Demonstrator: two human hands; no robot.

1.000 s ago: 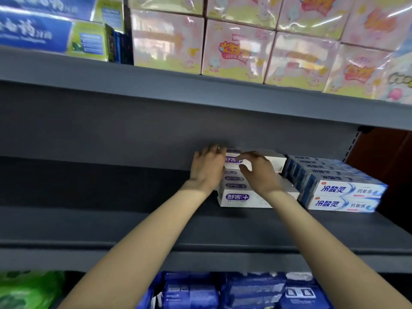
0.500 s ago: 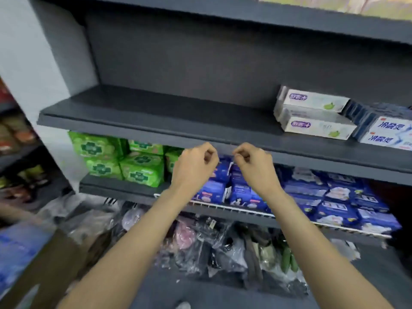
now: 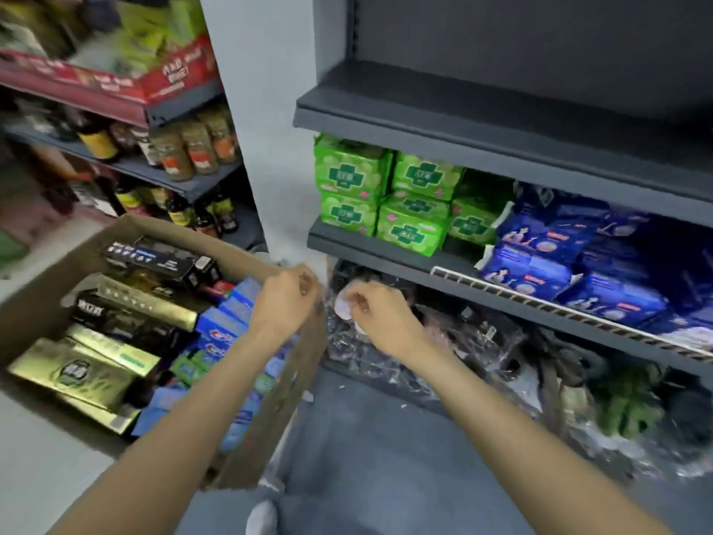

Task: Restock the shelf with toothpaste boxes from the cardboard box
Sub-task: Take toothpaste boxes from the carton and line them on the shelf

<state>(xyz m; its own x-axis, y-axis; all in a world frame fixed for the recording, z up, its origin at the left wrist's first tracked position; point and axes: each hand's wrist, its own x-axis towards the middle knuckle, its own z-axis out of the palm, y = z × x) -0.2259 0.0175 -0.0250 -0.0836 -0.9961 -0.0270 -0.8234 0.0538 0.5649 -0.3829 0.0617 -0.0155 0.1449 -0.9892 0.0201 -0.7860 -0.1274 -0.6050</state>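
An open cardboard box (image 3: 46, 295) stands on the floor at the lower left. Inside lie several toothpaste boxes: black ones (image 3: 158, 256), gold ones (image 3: 77, 374) and blue ones (image 3: 227, 322). My left hand (image 3: 285, 303) hovers over the box's right edge with loosely curled fingers and holds nothing. My right hand (image 3: 376, 314) hangs just right of the box, also loosely curled and empty. The dark grey shelf (image 3: 482, 125) at the upper right shows bare board here; the stocked toothpaste is out of view.
Green packs (image 3: 386, 191) and blue packs (image 3: 571, 264) fill the shelf below. Clear-wrapped goods (image 3: 443, 341) crowd the bottom level. A second rack with jars and bottles (image 3: 185, 148) stands at the left, behind the box. My shoe (image 3: 262, 517) shows on the grey floor.
My view has swung down and left from the shelf to the cardboard box. Both hands let go of the white toothpaste boxes on the shelf and dropped empty toward the box.
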